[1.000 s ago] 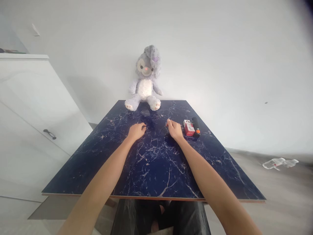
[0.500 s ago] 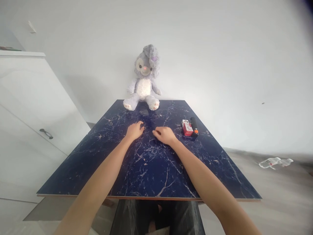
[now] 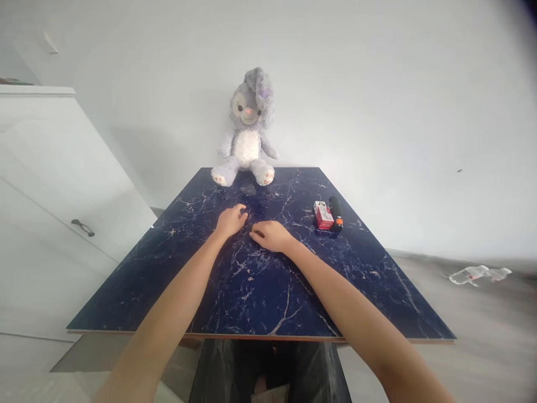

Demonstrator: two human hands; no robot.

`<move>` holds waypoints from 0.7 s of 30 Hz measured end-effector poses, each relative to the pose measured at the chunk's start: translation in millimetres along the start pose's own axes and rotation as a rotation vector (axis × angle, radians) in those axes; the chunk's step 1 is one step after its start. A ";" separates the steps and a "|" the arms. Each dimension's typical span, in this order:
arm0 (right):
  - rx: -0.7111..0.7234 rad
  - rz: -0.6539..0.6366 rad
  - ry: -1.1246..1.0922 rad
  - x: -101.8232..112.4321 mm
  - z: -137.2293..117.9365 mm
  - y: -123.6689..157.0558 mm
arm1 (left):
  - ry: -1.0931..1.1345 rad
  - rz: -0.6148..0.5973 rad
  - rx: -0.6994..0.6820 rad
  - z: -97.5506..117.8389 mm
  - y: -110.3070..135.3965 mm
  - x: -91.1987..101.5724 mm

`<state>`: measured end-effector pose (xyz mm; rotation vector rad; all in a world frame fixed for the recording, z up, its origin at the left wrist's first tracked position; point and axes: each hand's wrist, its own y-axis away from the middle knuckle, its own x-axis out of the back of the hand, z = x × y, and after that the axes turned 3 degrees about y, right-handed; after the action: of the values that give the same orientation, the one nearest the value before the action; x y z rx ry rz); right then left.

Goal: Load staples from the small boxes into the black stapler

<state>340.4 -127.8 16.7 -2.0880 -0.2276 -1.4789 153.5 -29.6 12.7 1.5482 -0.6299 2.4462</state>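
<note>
My left hand (image 3: 230, 221) rests on the dark blue marbled table (image 3: 260, 302), fingers loosely bent, with a gap between thumb and forefinger and nothing seen in it. Close by on the right, my right hand (image 3: 272, 235) lies low over the same surface, its fingers curved and the thumb held apart from them. No object shows in that gap either. Beyond both hands a grey plush rabbit (image 3: 246, 146) sits upright at the far edge against the wall. A red and white box (image 3: 324, 215) stands to the right of my right hand, beside a black cylindrical object with an orange part (image 3: 336, 212).
A white cabinet (image 3: 46, 179) with a dark handle (image 3: 83, 227) stands to the left of the table. Clear plastic bottles (image 3: 470, 274) lie on the floor at the right, near the pale wall (image 3: 377, 101).
My right hand has moved left, closer to my left hand. The left hand has hardly moved. The view has shifted slightly.
</note>
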 end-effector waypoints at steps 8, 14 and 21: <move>-0.236 0.055 0.090 6.4 29.1 3.3 | 0.031 0.021 -0.022 3.5 3.4 4.1; -0.466 0.536 0.257 42.8 39.7 22.9 | 0.090 0.248 -0.120 -9.0 27.1 21.9; -1.015 0.838 0.259 75.4 103.6 89.5 | 0.085 0.450 -0.002 -74.9 68.7 61.4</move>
<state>492.7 -159.9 30.3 -2.1256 1.5849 -1.3666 39.8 -62.6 22.5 1.4135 -1.0634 2.8043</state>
